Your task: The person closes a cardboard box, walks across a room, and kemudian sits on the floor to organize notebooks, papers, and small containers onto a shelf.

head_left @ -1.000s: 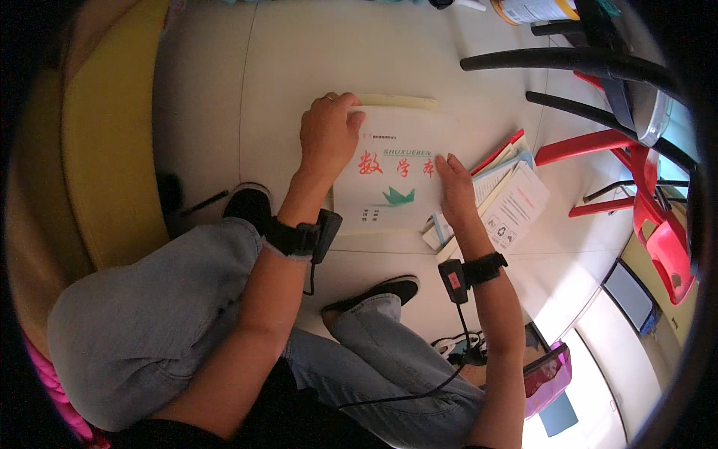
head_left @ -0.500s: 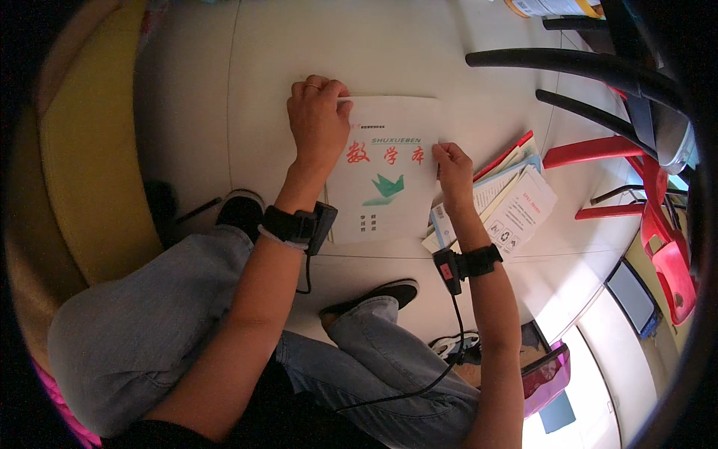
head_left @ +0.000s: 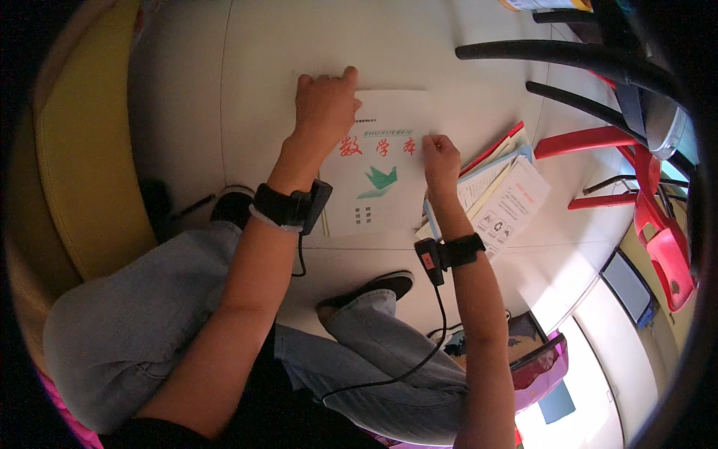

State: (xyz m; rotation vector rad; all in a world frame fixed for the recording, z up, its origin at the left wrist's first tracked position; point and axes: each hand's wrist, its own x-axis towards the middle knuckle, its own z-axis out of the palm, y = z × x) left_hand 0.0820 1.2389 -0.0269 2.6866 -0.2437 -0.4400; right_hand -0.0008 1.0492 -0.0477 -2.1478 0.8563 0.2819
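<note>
A yellow seat (head_left: 82,157) curves along the left edge, above the person's knee in pale blue jeans (head_left: 127,329). A black shoe (head_left: 228,206) rests on the white floor (head_left: 194,90) just left of the booklet. The left hand (head_left: 323,105) lies palm down, fingers spread and flat, pressing the upper left corner of the white exercise booklet (head_left: 381,191); it grips nothing, it only bears on the cover. A black wrist device (head_left: 288,207) is strapped around that forearm, with a cable hanging from it. The booklet lies flat on the floor between the two hands, its cover up, showing red characters and a green bird shape. The right hand (head_left: 441,161) rests on the booklet's right edge with the fingers curled loosely; whether it pinches the edge or only touches it I cannot tell. A second black wrist band (head_left: 449,253) sits on that arm. A second black shoe (head_left: 374,288) is below the booklet. Just right of the booklet lies a fanned stack of papers and folders (head_left: 501,187), one with a red edge. Further right stand red chairs (head_left: 651,217) with black legs
</note>
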